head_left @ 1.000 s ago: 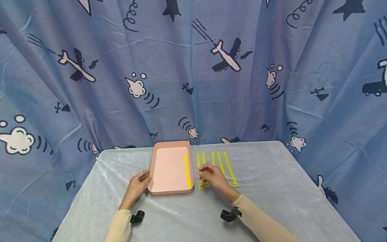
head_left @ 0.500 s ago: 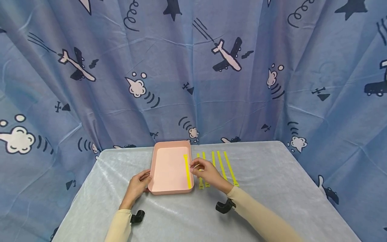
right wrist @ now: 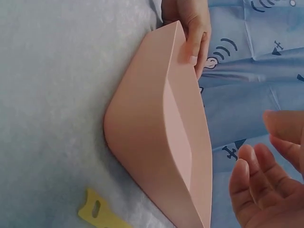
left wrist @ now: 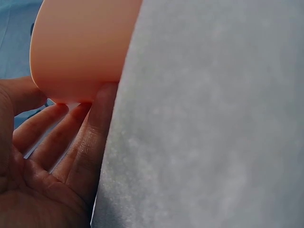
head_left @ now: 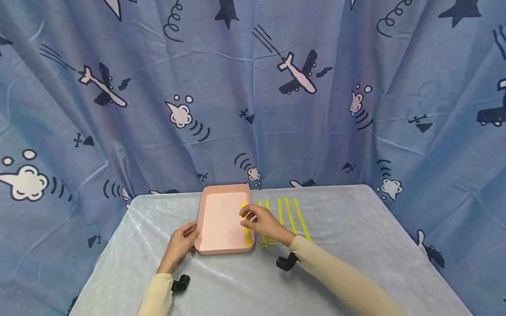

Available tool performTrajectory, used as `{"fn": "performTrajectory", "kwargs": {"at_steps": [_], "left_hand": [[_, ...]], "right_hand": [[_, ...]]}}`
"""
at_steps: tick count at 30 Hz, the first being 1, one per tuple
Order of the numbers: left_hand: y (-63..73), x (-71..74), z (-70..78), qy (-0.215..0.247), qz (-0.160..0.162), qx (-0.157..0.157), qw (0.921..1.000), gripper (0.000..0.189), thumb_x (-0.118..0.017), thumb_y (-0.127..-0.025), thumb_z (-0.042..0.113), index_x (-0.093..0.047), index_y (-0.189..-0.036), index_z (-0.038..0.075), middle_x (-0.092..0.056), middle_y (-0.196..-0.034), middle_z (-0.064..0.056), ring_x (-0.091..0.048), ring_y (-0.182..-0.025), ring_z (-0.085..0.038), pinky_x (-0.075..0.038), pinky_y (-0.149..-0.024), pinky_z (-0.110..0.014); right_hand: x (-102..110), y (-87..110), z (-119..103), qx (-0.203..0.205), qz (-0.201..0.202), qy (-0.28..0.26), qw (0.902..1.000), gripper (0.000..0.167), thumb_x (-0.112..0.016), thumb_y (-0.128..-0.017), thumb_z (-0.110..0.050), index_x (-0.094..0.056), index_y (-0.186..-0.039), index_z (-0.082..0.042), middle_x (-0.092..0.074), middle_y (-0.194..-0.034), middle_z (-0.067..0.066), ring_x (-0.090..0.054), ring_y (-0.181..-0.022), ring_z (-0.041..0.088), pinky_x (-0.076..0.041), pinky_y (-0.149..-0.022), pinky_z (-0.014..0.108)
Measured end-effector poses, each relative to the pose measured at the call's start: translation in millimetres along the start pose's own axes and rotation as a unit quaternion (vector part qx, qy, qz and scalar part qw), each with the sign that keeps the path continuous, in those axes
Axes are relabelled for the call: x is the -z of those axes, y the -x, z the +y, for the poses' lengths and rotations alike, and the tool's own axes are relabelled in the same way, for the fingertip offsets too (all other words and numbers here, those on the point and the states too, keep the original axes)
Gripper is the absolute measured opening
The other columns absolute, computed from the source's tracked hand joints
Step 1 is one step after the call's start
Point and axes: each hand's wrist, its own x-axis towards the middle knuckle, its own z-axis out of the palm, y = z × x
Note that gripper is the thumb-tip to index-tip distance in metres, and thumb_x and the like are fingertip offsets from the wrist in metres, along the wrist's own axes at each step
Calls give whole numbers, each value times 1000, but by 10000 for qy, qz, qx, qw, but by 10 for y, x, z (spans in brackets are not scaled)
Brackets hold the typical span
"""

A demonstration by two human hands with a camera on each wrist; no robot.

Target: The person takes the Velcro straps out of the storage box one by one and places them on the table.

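Note:
A pink rectangular tray (head_left: 221, 215) lies on the cloth. My left hand (head_left: 178, 245) grips its near left side; in the right wrist view the thumb of that hand (right wrist: 194, 28) reaches over the rim, and in the left wrist view its fingers (left wrist: 80, 142) press the wall from outside. Inside the tray, along the right wall, lies a yellow cable tie strap (head_left: 248, 239), partly covered by my right hand (head_left: 266, 226). That hand hovers over the right rim, fingers loosely bent. The right wrist view shows nothing between its fingers (right wrist: 240, 185).
Several more yellow straps (head_left: 290, 215) lie side by side to the right of the tray. One slotted strap head (right wrist: 102, 211) shows in the right wrist view. A grey-white cloth (head_left: 348, 245) covers the table; a blue patterned curtain (head_left: 221, 109) hangs behind.
My right hand has moved left from above the straps on the cloth to above the tray's right side. The left hand, tray and straps have stayed in place.

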Motion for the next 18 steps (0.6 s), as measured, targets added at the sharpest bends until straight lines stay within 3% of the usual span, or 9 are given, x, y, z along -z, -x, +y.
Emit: {"fn": "performTrajectory", "kwargs": {"at_steps": [5, 9, 13, 18], "left_hand": [[-2, 6, 4, -24, 9, 5, 10000, 43, -61, -97, 16, -55, -139, 6, -61, -132, -24, -67, -102, -23, -60, -60, -32], [-7, 8, 9, -11, 12, -36, 10000, 43, -61, -97, 15, -54, -139, 5, -60, -132, -25, -67, -103, -25, -59, -60, -32], [-11, 3, 0, -17, 9, -51, 10000, 43, -60, -97, 13, -54, -139, 4, -60, -132, -25, -67, -104, -26, -59, -59, -32], [-6, -1, -7, -13, 10, -45, 10000, 42, -60, -97, 13, -55, -138, 5, -60, -132, -25, -67, -104, -26, -59, -59, -32]], "right_hand": [[-36, -59, 16, -9, -147, 159, 9998, 21, -70, -91, -14, -63, -110, -14, -63, -116, 15, -60, -97, 15, -53, -83, 27], [-72, -97, 31, 163, -251, 875, 9957, 25, -73, -89, -15, -63, -112, -15, -63, -112, 6, -61, -98, 16, -53, -83, 25], [-101, -127, 81, 391, -418, 1802, 9820, 27, -73, -89, -17, -64, -115, -14, -63, -114, 3, -62, -103, 20, -53, -85, 28], [-125, -156, 156, 636, -591, 2686, 9593, 26, -73, -89, -20, -65, -114, -14, -62, -116, 3, -59, -102, 16, -53, -94, 31]]}}
